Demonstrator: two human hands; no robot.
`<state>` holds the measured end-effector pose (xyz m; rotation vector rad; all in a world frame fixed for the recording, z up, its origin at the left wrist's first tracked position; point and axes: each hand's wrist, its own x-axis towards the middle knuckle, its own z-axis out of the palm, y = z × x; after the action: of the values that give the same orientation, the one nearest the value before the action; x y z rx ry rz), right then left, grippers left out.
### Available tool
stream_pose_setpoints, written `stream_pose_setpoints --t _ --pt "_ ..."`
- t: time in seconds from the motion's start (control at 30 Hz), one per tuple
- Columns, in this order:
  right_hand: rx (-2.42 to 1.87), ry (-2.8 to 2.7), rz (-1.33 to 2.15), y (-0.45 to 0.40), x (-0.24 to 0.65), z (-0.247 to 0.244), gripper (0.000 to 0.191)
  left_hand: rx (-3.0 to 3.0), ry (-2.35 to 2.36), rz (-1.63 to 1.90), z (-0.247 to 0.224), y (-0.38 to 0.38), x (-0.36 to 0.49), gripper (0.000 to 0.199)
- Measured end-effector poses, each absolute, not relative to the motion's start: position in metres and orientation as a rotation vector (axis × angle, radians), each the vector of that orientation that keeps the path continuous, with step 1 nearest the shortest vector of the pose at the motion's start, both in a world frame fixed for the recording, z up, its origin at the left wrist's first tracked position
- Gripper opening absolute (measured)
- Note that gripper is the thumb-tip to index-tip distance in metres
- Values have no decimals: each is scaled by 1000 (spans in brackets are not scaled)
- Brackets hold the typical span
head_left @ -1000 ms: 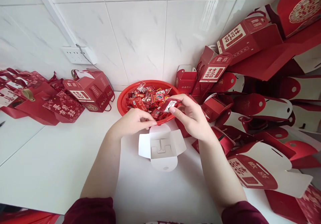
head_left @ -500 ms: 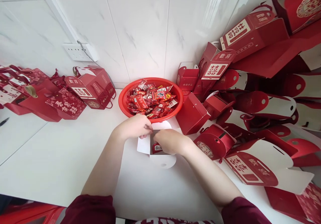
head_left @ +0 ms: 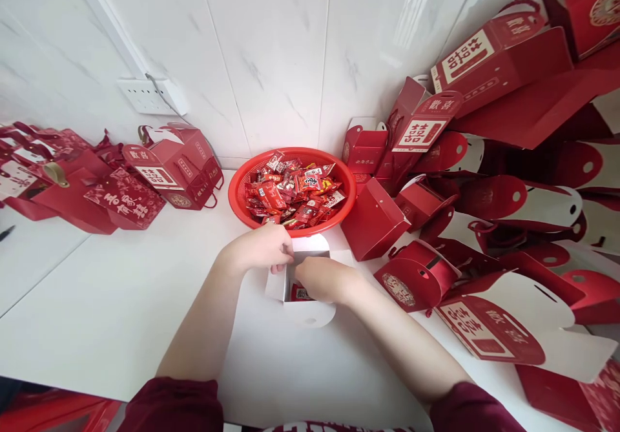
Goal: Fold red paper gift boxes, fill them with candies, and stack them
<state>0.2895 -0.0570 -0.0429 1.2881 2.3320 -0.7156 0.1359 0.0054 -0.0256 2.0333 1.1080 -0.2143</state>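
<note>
White table (head_left: 121,303): red packet (head_left: 299,292) now inside box (head_left: 306,314); left hand (head_left: 270,246) narrow, right hand (head_left: 323,278) unclear.

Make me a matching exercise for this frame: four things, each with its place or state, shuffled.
Things:
1. Right hand
2. Left hand
3. Red basket
4. Socket panel

Places or states:
A. Fixed to the tiled wall
B. Reaching down into the open box
C. Heaped with wrapped packets
D. Fingers curled at the box's far left corner

Right pairs: 1-B, 2-D, 3-C, 4-A
</note>
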Motion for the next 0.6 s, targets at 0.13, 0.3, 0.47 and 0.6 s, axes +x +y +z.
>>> stream_pose_setpoints --t 0.13,0.3,0.47,0.6 --pt "1210 2360 -740 -55 285 -50 25 2008 1143 -227 -23 4 137 20" --pt "1234 2490 -761 -55 304 -37 26 2172 1134 -36 -15 3 133 32" --pt "1520 2849 -862 -63 341 -11 27 2361 1121 543 -18 13 144 23" --pt "1769 2875 -891 -68 360 -2 25 2496 1263 279 -34 32 160 30"
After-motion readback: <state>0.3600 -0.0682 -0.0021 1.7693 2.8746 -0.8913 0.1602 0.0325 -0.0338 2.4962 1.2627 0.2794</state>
